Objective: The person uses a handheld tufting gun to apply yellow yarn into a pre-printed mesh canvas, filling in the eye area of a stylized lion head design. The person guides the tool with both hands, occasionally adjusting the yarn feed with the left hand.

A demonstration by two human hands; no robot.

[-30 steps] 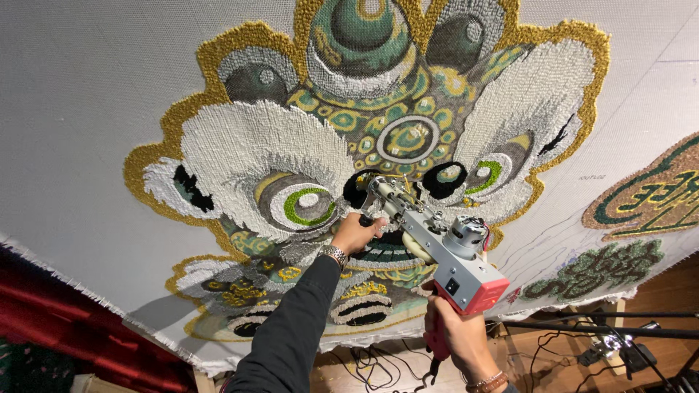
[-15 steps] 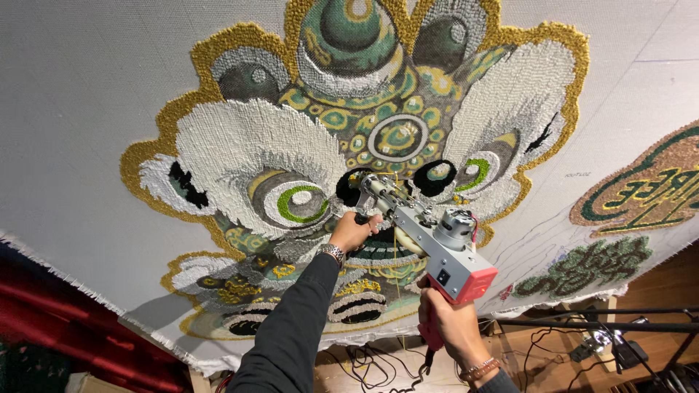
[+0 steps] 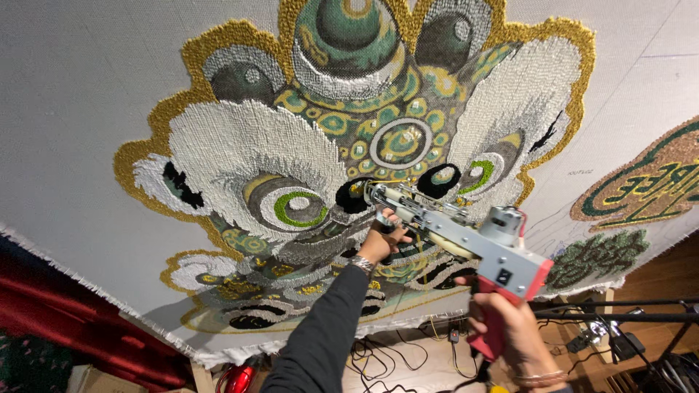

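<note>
The tufting gun, grey-bodied with a red handle, points its needle end at the stretched cloth, right at the middle of the big lion-face design, just beside the dark nostril patches. The right hand has its fingers wrapped tight round the red grip below; the left hand, in a dark sleeve, closes its fingers on the front handle near the nose of the gun.

From where I stand, most of the face looks filled in: the white shaggy brows, the green and gold eyes, the gold outline, the crown on top. The lower jaw area seems thinner, with bare backing between the curls, so I judge that part is what remains. To the right, another green and gold design sits partly tufted, with faint drawn lines not yet covered. Cables lie on the floor below.
</note>
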